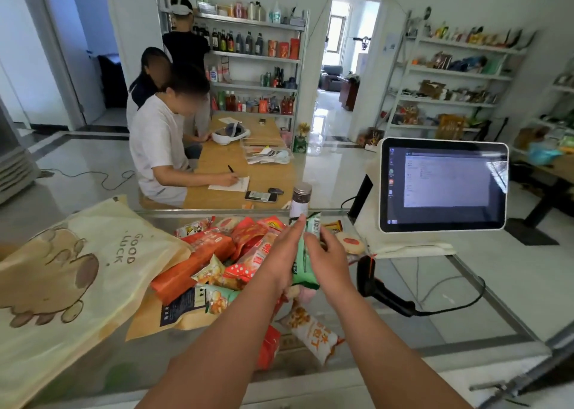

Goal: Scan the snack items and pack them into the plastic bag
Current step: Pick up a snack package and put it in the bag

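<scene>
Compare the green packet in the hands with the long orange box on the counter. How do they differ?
The green packet is a soft pouch; the orange box is a stiff carton. The green packet is held up by the left hand and right hand, barcode showing; the orange box lies in the pile, untouched. Both are packaged snacks.

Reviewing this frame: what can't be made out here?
Head view:
- green packet: label mostly covered by left hand and right hand.
- Left thumb: hidden, so its grip is unclear.
- monitor: text too small.
- plastic bag: cut off by left edge, inside unseen.
</scene>
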Tool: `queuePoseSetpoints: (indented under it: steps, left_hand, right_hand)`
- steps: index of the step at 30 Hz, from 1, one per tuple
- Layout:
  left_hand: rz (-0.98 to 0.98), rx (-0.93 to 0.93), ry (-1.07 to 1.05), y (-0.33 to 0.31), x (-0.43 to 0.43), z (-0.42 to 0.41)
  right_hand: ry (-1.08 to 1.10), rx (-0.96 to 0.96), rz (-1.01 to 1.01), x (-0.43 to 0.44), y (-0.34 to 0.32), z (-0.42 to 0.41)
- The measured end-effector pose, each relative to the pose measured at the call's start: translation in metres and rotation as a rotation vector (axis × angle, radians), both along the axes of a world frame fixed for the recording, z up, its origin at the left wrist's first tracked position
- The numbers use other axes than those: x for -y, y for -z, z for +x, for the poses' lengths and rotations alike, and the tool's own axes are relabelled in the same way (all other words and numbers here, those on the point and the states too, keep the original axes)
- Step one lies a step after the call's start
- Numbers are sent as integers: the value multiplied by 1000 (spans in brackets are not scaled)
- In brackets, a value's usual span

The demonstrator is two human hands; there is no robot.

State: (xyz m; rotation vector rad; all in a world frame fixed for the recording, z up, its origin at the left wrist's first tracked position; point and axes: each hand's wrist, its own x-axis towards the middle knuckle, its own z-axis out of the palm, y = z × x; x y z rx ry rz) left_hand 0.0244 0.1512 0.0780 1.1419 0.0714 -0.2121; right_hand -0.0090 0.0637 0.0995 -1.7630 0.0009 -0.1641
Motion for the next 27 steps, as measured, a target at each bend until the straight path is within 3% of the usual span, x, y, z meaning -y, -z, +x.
queuePoseSetpoints:
  steps: [6, 12, 21, 27]
  left_hand:
    - [123, -39, 88, 9, 24, -2]
    - [112, -65, 182, 22, 54, -2]
    - [369, -6, 169, 27, 112, 6]
    - [388, -108, 90, 50, 134, 18]
  right_hand:
    - [184, 42, -53, 23, 5, -7]
    - [347, -36, -90, 64, 17, -3]
    - [219, -137, -128, 138, 27, 31]
    - [53, -264, -146, 171, 52, 58]
